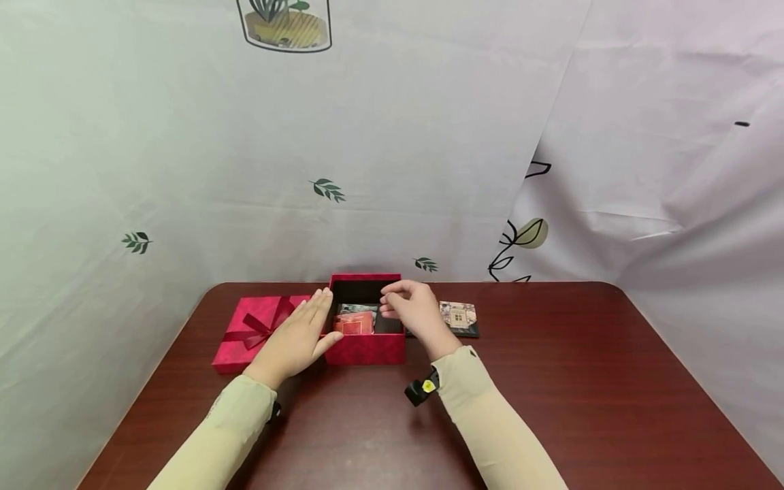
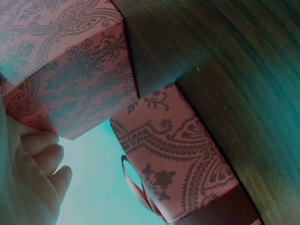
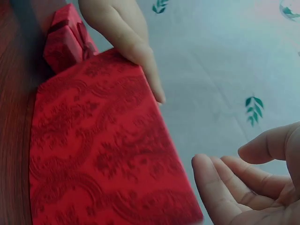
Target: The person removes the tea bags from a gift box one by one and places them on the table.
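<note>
A red patterned box point(image 1: 365, 350) stands without its lid near the back of the table, its inside dark. Inside lie a red packet point(image 1: 356, 324) and a greyish packet point(image 1: 360, 308). My left hand point(image 1: 297, 340) rests on the box's left rim, fingers straight and thumb toward the front wall. Over the right side of the box hovers my right hand point(image 1: 416, 313); its fingers are loosely bent, and in the right wrist view nothing shows between the thumb and fingers point(image 3: 211, 187). Both wrist views show the box's patterned outer walls.
The red lid point(image 1: 254, 309) with a dark red ribbon bow sits left of the box, partly behind my left hand. Right of the box lies a floral-printed packet point(image 1: 459, 315) with a dark edge beneath it. A pale printed cloth point(image 1: 398, 156) hangs behind the brown table point(image 1: 551, 367).
</note>
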